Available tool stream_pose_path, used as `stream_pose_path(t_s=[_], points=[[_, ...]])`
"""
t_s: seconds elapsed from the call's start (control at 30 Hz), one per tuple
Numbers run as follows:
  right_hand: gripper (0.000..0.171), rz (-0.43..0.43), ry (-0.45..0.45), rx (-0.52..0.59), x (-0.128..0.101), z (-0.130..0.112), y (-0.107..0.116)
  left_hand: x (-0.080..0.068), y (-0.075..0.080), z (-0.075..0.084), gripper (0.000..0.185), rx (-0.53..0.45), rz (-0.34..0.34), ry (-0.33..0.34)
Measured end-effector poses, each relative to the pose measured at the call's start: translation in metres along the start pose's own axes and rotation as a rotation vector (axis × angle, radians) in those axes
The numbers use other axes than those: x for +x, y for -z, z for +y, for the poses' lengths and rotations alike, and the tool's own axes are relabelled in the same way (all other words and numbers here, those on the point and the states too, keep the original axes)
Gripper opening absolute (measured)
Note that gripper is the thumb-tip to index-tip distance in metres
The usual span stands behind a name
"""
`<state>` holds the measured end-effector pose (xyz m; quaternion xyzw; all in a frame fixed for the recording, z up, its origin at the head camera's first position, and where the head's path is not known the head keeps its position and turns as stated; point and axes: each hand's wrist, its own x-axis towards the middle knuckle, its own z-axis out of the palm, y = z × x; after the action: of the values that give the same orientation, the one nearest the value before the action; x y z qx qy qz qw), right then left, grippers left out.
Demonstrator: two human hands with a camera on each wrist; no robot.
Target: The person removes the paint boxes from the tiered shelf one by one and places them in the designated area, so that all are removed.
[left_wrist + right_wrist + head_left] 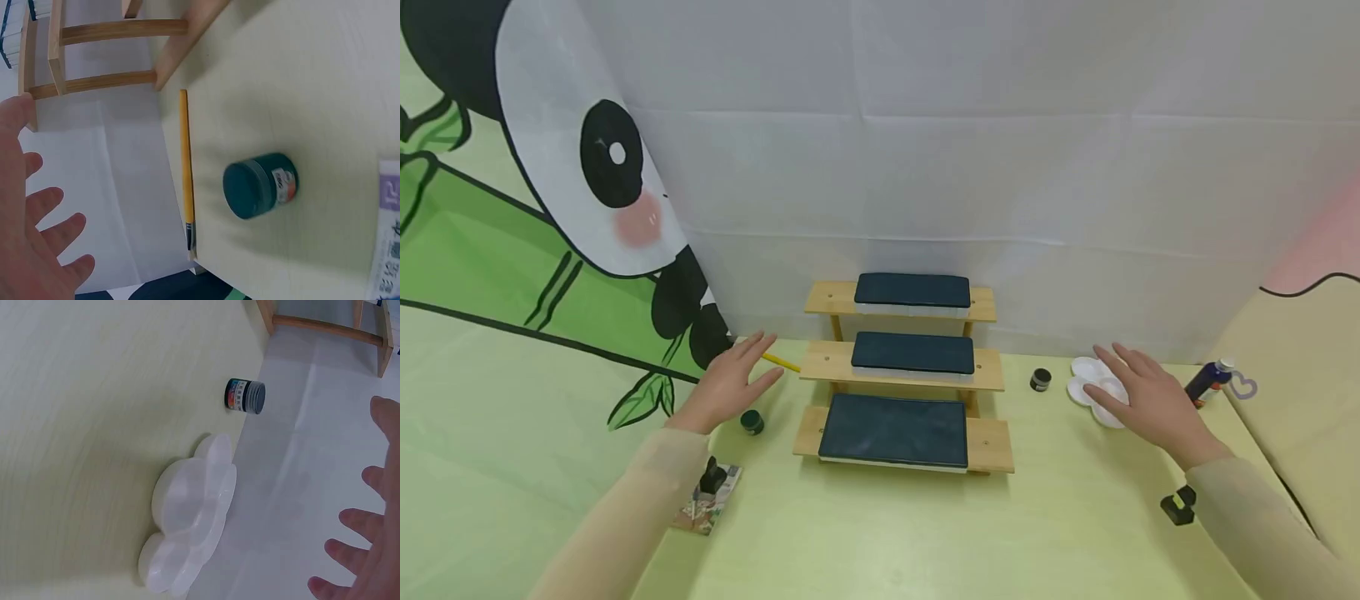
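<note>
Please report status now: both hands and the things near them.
Left hand open, above yellow brush, green jar close. Right hand open over white palette. Nothing blocking.

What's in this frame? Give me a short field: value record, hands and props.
left hand: left hand open, fingers spread, above the table near the yellow paintbrush and green paint jar; holds nothing
right hand: right hand open, over the white flower-shaped palette; contact unclear
centre: three-step wooden stand, one dark slab on each step
other: small dark paint jar right of the stand; blue bottle at far right
surface: pale table
</note>
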<state>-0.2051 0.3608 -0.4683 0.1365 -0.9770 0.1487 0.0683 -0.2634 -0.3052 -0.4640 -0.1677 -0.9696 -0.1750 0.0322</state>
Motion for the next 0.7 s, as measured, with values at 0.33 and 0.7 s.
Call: stream_pose_path(t_s=[0.33,0.7], points=[[0.081,-0.019,0.024,0.050,0.041,-0.033,-0.010,0.023,-0.001,0.012,0.073,-0.155,0.043,0.024],[0.081,-0.015,0.040,0.169,0.084,-0.067,-0.015,0.051,-0.005,0.016,0.076,-0.330,0.053,0.026]])
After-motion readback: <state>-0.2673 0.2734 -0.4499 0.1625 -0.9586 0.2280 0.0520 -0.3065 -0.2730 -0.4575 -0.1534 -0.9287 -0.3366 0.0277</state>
